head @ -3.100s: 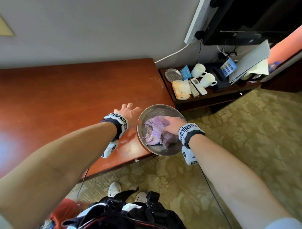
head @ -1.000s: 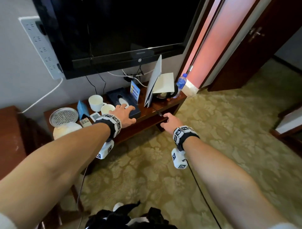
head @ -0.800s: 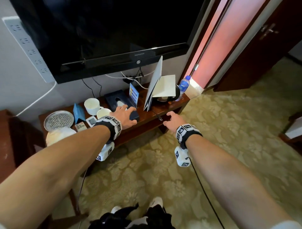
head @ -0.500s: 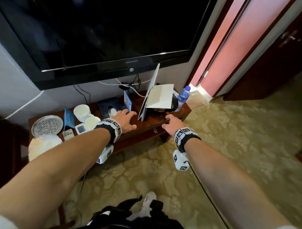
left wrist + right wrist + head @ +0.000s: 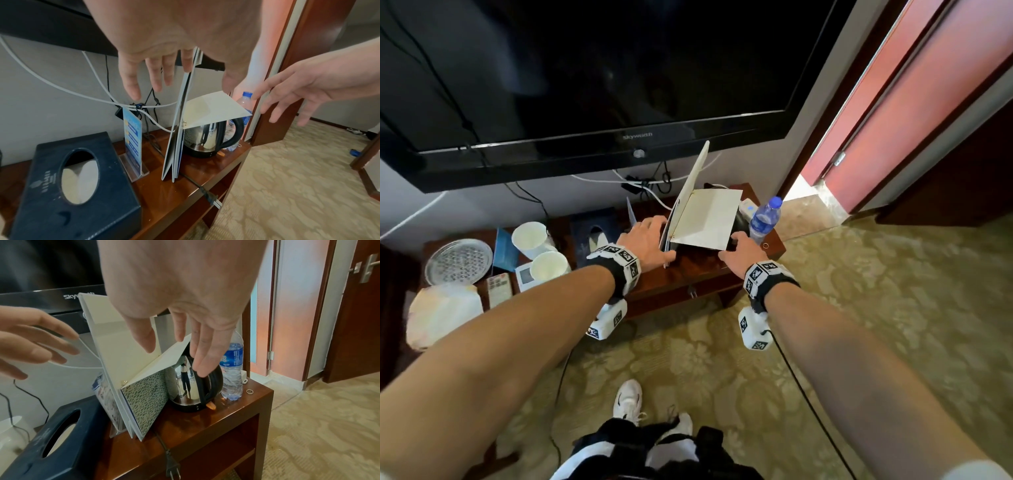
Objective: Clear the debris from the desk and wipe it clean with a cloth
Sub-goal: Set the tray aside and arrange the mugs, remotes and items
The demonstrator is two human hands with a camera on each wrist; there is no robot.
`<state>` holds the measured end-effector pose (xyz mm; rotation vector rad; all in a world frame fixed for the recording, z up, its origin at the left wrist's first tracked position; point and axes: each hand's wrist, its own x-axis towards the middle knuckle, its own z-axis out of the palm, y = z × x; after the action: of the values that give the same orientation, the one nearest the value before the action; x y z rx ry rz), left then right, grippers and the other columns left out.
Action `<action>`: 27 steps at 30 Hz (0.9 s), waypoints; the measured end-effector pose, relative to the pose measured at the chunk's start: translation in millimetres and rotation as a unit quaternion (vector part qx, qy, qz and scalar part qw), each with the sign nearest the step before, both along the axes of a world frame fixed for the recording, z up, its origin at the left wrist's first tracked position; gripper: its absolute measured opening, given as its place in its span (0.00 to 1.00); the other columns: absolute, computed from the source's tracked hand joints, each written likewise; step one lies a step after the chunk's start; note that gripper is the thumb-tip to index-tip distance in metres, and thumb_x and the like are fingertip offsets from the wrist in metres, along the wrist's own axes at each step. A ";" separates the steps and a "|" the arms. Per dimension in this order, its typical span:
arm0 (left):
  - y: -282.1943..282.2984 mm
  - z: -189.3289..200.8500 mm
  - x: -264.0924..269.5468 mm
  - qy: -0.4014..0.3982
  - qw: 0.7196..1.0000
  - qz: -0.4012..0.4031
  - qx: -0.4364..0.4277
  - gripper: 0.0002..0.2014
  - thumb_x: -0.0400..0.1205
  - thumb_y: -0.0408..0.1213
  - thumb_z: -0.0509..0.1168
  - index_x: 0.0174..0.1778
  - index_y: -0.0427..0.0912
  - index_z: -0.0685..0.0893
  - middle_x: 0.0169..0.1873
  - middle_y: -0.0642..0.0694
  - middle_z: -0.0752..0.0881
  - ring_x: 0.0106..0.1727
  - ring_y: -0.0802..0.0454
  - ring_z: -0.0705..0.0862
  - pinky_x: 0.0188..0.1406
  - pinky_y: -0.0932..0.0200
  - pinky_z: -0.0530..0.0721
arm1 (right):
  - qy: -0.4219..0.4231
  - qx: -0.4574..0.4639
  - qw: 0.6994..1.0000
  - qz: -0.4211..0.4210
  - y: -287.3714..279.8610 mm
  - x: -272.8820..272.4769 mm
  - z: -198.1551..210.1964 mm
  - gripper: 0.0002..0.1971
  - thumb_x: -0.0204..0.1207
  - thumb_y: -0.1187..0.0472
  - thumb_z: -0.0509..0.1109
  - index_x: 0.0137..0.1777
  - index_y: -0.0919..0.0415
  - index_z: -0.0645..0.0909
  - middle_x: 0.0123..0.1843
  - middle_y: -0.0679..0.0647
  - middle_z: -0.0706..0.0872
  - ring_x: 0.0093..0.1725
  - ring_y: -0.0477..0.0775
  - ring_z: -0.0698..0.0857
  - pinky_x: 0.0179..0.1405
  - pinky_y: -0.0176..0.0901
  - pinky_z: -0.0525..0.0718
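On the low wooden side table [image 5: 688, 274] under the television [image 5: 585, 85], a white folder [image 5: 179, 126] stands upright on its lower edge. One of its flaps [image 5: 156, 363] is opened out sideways and lies across the top of the steel electric kettle [image 5: 191, 389], so the folder seems to keep upright partly because this flap rests there. The kettle's plug [image 5: 171, 467] is not connected and lies at the front edge of the table, and a water bottle [image 5: 231, 369] stands just beside the kettle, with a small ring [image 5: 249, 391] near it on the wood. The left hand [image 5: 643, 245] reaches to the left face of the folder with the fingers straight and spread; the index finger looks to be at the top edge of the folder, but I cannot tell if it really touches. The right hand [image 5: 739, 251] comes from the other side, also with straight, loose fingers, over the flap and the kettle handle, and it holds nothing. I judge that both hands are going to take the folder from its two sides and lift it off, so that this surface can be cleared. The cloth for wiping is not visible in these views. To the left stand a dark tissue box [image 5: 72, 186], a blue card stand [image 5: 132, 138] and two white cups [image 5: 537, 250].
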<state>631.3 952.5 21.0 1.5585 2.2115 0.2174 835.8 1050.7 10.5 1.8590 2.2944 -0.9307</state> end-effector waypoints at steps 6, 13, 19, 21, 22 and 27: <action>21.4 -11.5 -10.5 -0.059 0.997 0.038 -0.035 0.51 0.74 0.52 0.75 0.84 0.50 0.48 0.82 0.41 0.62 0.79 0.39 0.67 0.72 0.36 0.73 | 0.049 -0.043 0.996 -0.060 22.5 -16.2 -11.8 0.40 0.79 0.51 0.70 0.84 0.58 0.52 0.81 0.62 0.68 0.77 0.66 0.71 0.75 0.59 0.72; 39.8 -24.3 -19.5 -0.166 0.986 -0.001 -0.018 0.55 0.73 0.46 0.78 0.84 0.58 0.42 0.83 0.42 0.60 0.78 0.40 0.69 0.72 0.43 0.72 | 0.149 -0.067 0.979 -0.124 33.8 -39.7 -12.0 0.37 0.83 0.46 0.64 0.85 0.56 0.51 0.83 0.59 0.65 0.79 0.64 0.69 0.79 0.57 0.68; 45.4 -29.5 -29.4 -0.182 0.983 -0.036 0.005 0.52 0.73 0.47 0.77 0.83 0.62 0.45 0.82 0.44 0.63 0.71 0.43 0.76 0.64 0.49 0.78 | 0.238 -0.065 0.956 -0.160 54.3 -58.2 -9.7 0.34 0.75 0.39 0.60 0.80 0.48 0.59 0.68 0.52 0.83 0.64 0.60 0.84 0.64 0.64 0.83; 48.6 -25.7 -31.6 -0.174 0.983 -0.050 0.013 0.52 0.73 0.49 0.76 0.82 0.62 0.46 0.82 0.44 0.63 0.71 0.43 0.77 0.65 0.46 0.81 | 0.243 -0.039 0.959 -0.141 49.8 -67.6 7.3 0.26 0.81 0.41 0.58 0.75 0.51 0.67 0.60 0.50 0.85 0.61 0.59 0.84 0.65 0.62 0.82; 50.7 -23.7 -32.7 -0.167 0.984 -0.055 0.017 0.51 0.73 0.50 0.76 0.82 0.62 0.46 0.81 0.44 0.63 0.69 0.43 0.78 0.63 0.45 0.82 | 0.244 -0.028 0.960 -0.134 48.5 -72.0 13.3 0.22 0.82 0.42 0.56 0.70 0.51 0.72 0.58 0.50 0.85 0.60 0.59 0.85 0.64 0.62 0.82; 60.4 -17.5 -37.2 -0.157 0.985 -0.074 0.023 0.49 0.74 0.52 0.74 0.84 0.61 0.47 0.82 0.43 0.62 0.74 0.43 0.74 0.68 0.46 0.78 | 0.269 -0.043 0.958 -0.089 41.8 -94.8 23.8 0.29 0.78 0.34 0.50 0.68 0.50 0.77 0.65 0.52 0.83 0.63 0.57 0.83 0.67 0.65 0.80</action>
<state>594.2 1012.9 3.5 1.5832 1.8531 0.4399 741.0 1092.4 34.3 1.9895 2.3107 -1.7187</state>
